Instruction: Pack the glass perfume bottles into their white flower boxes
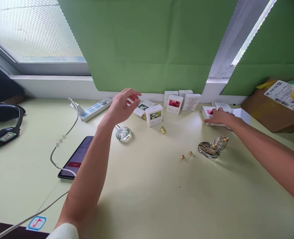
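Observation:
My left hand hovers at the back left of the table with its fingers loosely bent and apart, nothing in them. Below it lies a round clear glass perfume bottle. Beside it are a flat white box and an upright white box with a green-and-white flower picture. At the back right, my right hand grips a white box with a pink picture, partly hidden by the fingers. Nearer the front lie two glass perfume bottles, one dark-patterned and one clear.
A gold cap and two small gold collars lie mid-table. Several white boxes, one with a pink-red picture, stand by the wall. At left are a power strip, phone, cable and headphones; a cardboard carton is right.

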### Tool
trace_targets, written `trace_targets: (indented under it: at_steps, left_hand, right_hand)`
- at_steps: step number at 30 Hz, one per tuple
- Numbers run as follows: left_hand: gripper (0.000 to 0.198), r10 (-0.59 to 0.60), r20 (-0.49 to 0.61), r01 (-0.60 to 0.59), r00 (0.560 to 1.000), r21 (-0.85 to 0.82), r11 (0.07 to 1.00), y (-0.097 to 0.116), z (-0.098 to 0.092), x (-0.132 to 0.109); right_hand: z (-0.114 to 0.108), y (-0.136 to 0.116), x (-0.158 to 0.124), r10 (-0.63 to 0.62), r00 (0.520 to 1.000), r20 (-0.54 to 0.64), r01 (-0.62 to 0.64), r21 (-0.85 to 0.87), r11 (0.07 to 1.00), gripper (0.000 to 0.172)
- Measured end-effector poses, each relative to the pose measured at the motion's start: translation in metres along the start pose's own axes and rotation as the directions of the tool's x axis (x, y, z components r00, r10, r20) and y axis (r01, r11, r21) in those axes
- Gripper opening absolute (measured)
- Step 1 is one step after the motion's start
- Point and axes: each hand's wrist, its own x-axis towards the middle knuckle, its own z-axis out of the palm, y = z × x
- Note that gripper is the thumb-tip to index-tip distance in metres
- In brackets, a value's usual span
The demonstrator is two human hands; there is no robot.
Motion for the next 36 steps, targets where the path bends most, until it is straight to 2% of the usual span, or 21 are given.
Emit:
trace_targets:
  at_steps: [3, 5, 8, 11, 12, 13, 15, 17, 19, 20, 22, 24, 26, 29, 32, 34, 36]
  left_hand:
    - [0.021, 0.013, 0.01, -0.013, 1.0, -0.003, 1.0, 0.003, 0.0, 0.0]
    - [0.021, 0.022, 0.014, -0.022, 1.0, -0.008, 1.0, 0.004, 0.0, 0.0]
    - [0.021, 0.028, 0.024, -0.027, 0.999, -0.021, 0.999, 0.007, 0.002, 0.0]
    - [0.023, 0.02, 0.054, -0.016, 0.998, -0.069, 0.997, 0.014, 0.006, -0.001]
    - [0.024, 0.012, 0.066, -0.006, 0.998, -0.093, 0.996, 0.016, 0.008, -0.001]
    - [0.025, -0.001, 0.082, 0.011, 0.997, -0.12, 0.993, 0.019, 0.01, -0.002]
    - [0.029, -0.032, 0.125, 0.054, 0.992, -0.174, 0.983, 0.025, 0.013, -0.003]
    - [0.034, -0.053, 0.215, 0.098, 0.975, -0.202, 0.974, 0.029, 0.015, -0.004]
    - [0.037, -0.055, 0.362, 0.128, 0.931, -0.179, 0.975, 0.032, 0.015, -0.006]
    - [0.039, -0.059, 0.452, 0.139, 0.89, -0.146, 0.98, 0.033, 0.015, -0.007]
    - [0.043, -0.093, 0.632, 0.16, 0.769, -0.049, 0.986, 0.034, 0.016, -0.009]
    - [0.048, -0.139, 0.753, 0.165, 0.644, 0.041, 0.985, 0.032, 0.019, -0.01]
    - [0.051, -0.148, 0.804, 0.149, 0.576, 0.076, 0.986, 0.029, 0.024, -0.01]
    - [0.049, -0.079, 0.838, 0.102, 0.54, 0.028, 0.994, 0.023, 0.032, -0.009]
    - [0.043, -0.039, 0.858, 0.124, 0.513, -0.029, 0.992, 0.018, 0.036, -0.008]
    - [0.037, -0.012, 0.852, 0.162, 0.523, -0.085, 0.983, 0.016, 0.036, -0.008]
    - [0.029, 0.038, 0.824, 0.167, 0.565, -0.159, 0.973, 0.014, 0.035, -0.007]
  right_hand:
    - [-0.013, -0.008, -0.002, 0.121, 0.988, 0.093, -0.132, 0.124, 0.983, 0.082]
    - [-0.029, -0.014, -0.007, 0.148, 0.979, 0.143, -0.18, 0.245, 0.953, 0.083]
    - [-0.056, -0.024, -0.026, 0.077, 0.977, 0.198, -0.158, 0.44, 0.884, 0.077]
    - [-0.072, -0.041, -0.063, -0.075, 0.977, 0.2, -0.062, 0.601, 0.797, 0.069]
    - [-0.072, -0.048, -0.079, -0.125, 0.98, 0.157, -0.015, 0.681, 0.732, 0.068]
    - [-0.069, -0.057, -0.096, -0.173, 0.975, 0.14, 0.024, 0.708, 0.706, 0.068]
    - [-0.055, -0.075, -0.13, -0.207, 0.971, 0.123, 0.076, 0.661, 0.746, 0.08]
    - [-0.033, -0.093, -0.162, -0.253, 0.967, 0.036, 0.182, 0.598, 0.781, 0.089]
    - [-0.009, -0.11, -0.186, -0.328, 0.939, -0.104, 0.332, 0.525, 0.784, 0.089]
    - [0.001, -0.117, -0.195, -0.361, 0.921, -0.145, 0.383, 0.505, 0.774, 0.087]
    - [0.02, -0.128, -0.206, -0.394, 0.9, -0.187, 0.432, 0.5, 0.75, 0.085]
    - [0.033, -0.134, -0.212, -0.404, 0.886, -0.228, 0.462, 0.51, 0.725, 0.085]
    - [0.043, -0.136, -0.214, -0.406, 0.873, -0.269, 0.486, 0.519, 0.703, 0.087]
    - [0.053, -0.131, -0.216, -0.393, 0.869, -0.299, 0.494, 0.55, 0.673, 0.087]
    - [0.057, -0.125, -0.219, -0.38, 0.875, -0.3, 0.483, 0.598, 0.639, 0.087]
    - [0.057, -0.121, -0.221, -0.378, 0.873, -0.307, 0.484, 0.632, 0.605, 0.088]
    - [0.055, -0.12, -0.222, -0.385, 0.874, -0.297, 0.475, 0.69, 0.546, 0.091]
